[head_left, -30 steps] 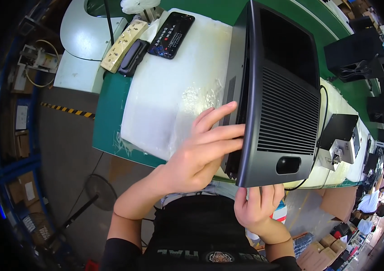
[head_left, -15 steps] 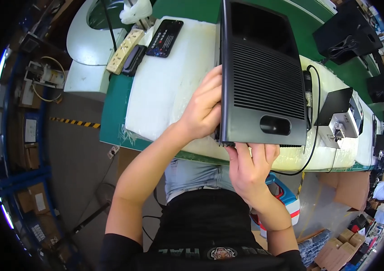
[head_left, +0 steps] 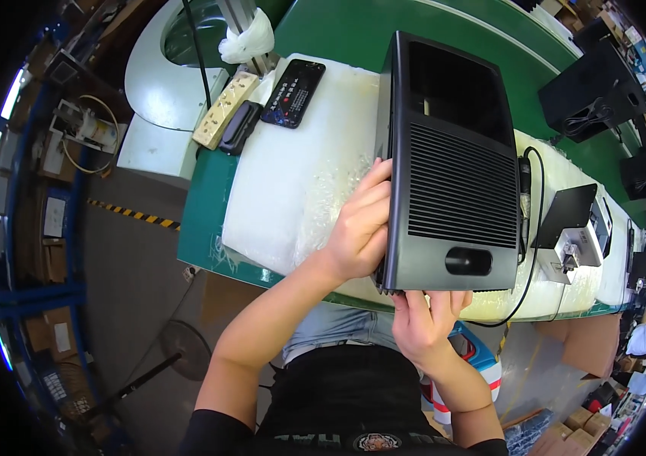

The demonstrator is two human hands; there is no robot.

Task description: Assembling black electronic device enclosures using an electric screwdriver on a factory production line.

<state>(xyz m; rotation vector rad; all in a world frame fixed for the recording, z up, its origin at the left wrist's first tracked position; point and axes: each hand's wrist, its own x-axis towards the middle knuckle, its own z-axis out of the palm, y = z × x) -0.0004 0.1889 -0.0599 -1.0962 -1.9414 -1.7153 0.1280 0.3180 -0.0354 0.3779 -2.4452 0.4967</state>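
White foam sheet [head_left: 292, 190] spread over green worktop [head_left: 200, 220], centre of frame. Dark remote-like handset [head_left: 293, 93] laid on sheet's upper left corner; beige power strip [head_left: 216, 120] and black oblong device [head_left: 240, 127] seen just left of it. White cloth bundle [head_left: 245, 39] hung above, upper centre. Small black stand with grey scanner unit [head_left: 571, 228] placed at right, black cable [head_left: 530, 251] looped beside it. Black boxes [head_left: 584, 90] stacked upper right. Yellow-black floor tape [head_left: 134, 214] and fan base [head_left: 178, 351] noted at left and lower left.
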